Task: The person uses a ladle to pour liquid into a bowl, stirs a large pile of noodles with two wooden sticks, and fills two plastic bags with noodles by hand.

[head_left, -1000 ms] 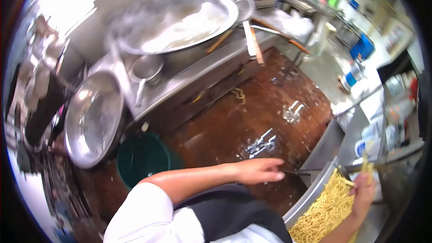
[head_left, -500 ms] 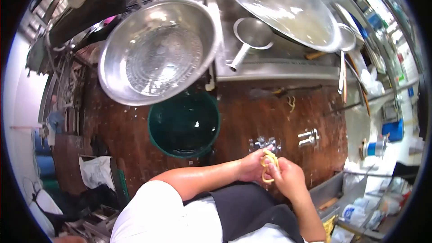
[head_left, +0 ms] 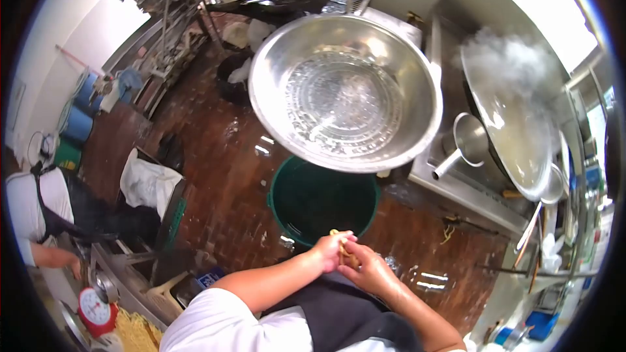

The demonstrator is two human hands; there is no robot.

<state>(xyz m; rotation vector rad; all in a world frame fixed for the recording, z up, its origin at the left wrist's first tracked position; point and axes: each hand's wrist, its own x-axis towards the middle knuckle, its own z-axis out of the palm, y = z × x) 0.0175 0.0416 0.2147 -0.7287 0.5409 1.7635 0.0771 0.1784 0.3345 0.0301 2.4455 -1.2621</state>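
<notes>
My left hand [head_left: 327,253] and my right hand [head_left: 369,271] meet in front of my dark apron, both closed on a few yellow noodles [head_left: 351,261]. Most of the strands are hidden by my fingers. Just beyond the hands, a dark green tub [head_left: 324,202] stands on the wet floor. Above and behind the tub is a wide metal basin [head_left: 345,101] with clear water in it.
Steam rises from a large wok [head_left: 515,117] at the right, with a long-handled metal scoop [head_left: 468,143] beside it. At lower left a co-worker [head_left: 49,205] stands by a red scale [head_left: 96,309] and piled yellow noodles [head_left: 137,331].
My view has turned left, bringing the co-worker, scale and noodle pile into sight. My hands now appear close to the green tub, and less of the noodles shows between them.
</notes>
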